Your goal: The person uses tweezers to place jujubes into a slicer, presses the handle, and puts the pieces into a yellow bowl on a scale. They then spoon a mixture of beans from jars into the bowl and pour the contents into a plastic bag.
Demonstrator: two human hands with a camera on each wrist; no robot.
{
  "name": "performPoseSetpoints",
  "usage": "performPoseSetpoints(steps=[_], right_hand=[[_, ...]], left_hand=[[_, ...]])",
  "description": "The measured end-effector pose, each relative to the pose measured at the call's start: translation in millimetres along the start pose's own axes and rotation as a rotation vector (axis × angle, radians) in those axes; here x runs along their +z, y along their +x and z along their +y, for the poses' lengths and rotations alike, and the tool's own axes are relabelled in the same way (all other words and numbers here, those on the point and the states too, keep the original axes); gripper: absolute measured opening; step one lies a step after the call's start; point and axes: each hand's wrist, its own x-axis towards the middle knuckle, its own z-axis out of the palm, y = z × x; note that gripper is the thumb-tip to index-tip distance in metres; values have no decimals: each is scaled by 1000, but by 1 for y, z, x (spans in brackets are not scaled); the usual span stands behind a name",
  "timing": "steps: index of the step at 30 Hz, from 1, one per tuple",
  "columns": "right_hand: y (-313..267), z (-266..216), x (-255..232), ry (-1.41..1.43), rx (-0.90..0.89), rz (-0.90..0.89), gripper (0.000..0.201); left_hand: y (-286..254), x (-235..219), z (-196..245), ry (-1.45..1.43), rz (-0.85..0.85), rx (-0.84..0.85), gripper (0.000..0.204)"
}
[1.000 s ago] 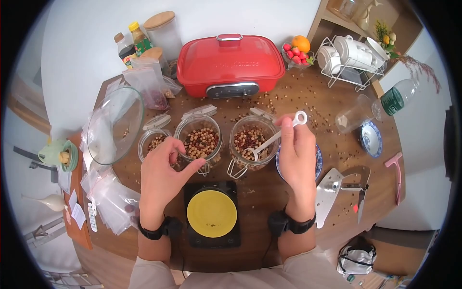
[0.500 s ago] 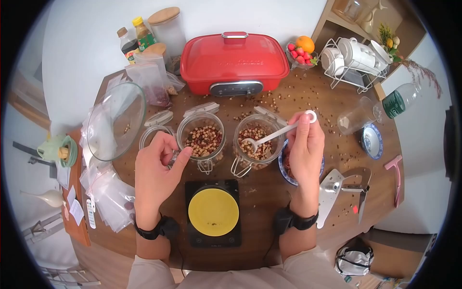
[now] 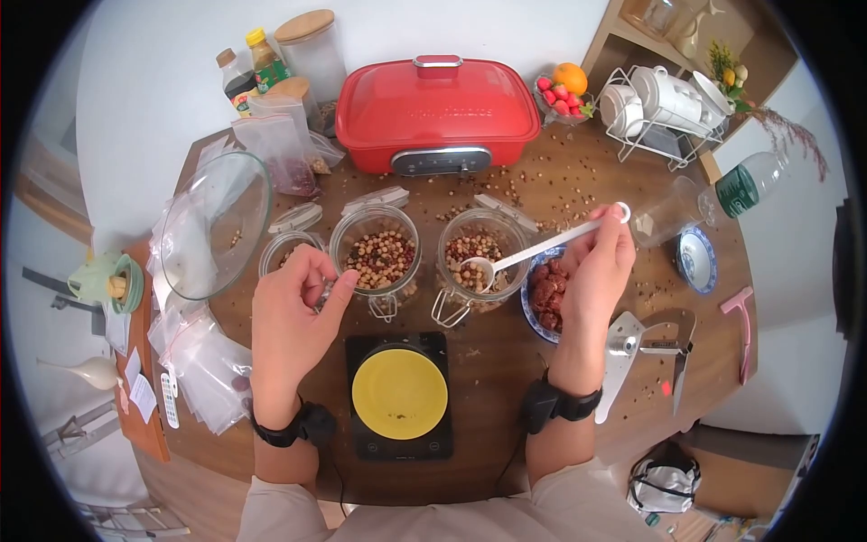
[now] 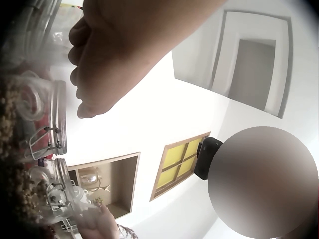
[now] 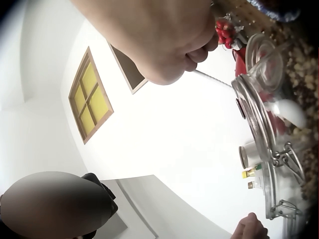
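My right hand (image 3: 596, 280) pinches the long handle of a white spoon (image 3: 542, 246). The spoon's bowl dips into the right-hand glass clip-top jar (image 3: 456, 287), which holds mixed beans or grains. A second open jar (image 3: 375, 217) of the same mix stands beside it. My left hand (image 3: 293, 312) hovers over a smaller glass jar (image 3: 287, 244), partly hiding it, its fingers loosely curled and holding nothing. Just left of the right hand shows a blue-and-white bowl (image 3: 548, 336) of dark red, wrinkled pieces. In front, a yellow plate (image 3: 399, 393) rests on a black kitchen scale (image 3: 397, 448).
A red electric cooker (image 3: 438, 108) stands at the back. Plastic bags (image 3: 203, 370) and a tilted glass lid (image 3: 217, 226) crowd the left. To the right are a metal tool with a blade (image 3: 623, 348), a pink T-shaped tool (image 3: 741, 334) and an empty-looking bowl (image 3: 695, 257). Loose beans are scattered about.
My right hand has moved right, and the spoon now slants lower, its bowl still in the right jar. The bowl of red pieces has come into view. My left hand has shifted slightly left.
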Motion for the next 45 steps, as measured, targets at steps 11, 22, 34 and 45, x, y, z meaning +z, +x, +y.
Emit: performPoseSetpoints(steps=[11,22,34,45], right_hand=[[1,-14,-2,233,100,172,30],[-24,-25,6,191,272,-306,28],[-76,-27,34,-205,213,-900,30],[-68,-29,26,-266,59,-1355,22]], left_hand=[[-4,-13,5,47,-46,-13,26],[-7,-20,4,14,-42,-11,25],[-6,-26,2,-55,-27,-18,23],[-3,-24,-8,56,-89,-52,30]])
